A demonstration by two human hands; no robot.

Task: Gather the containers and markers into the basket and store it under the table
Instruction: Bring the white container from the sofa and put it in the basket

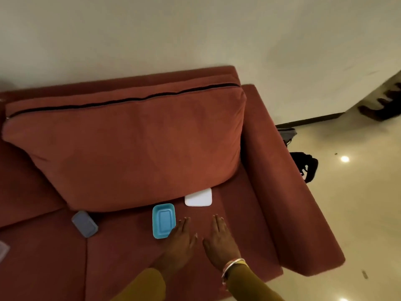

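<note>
A blue rectangular container (163,220) lies on the seat of a red sofa (121,253). Just behind it to the right, a white container (198,198) sits half tucked under the big back cushion (134,146). A grey-blue container (84,223) rests further left at the cushion's lower edge. My left hand (181,242) reaches forward with straight fingers, its fingertips beside the blue container's right edge. My right hand (220,237) stretches out flat next to it, a little short of the white container. Neither hand holds anything. No basket or markers are in view.
The sofa's right armrest (288,192) borders the seat. Beyond it lies a glossy pale floor (358,203) with dark bags (306,166) against the sofa's side. A pale object (3,250) shows at the left frame edge. A plain wall stands behind.
</note>
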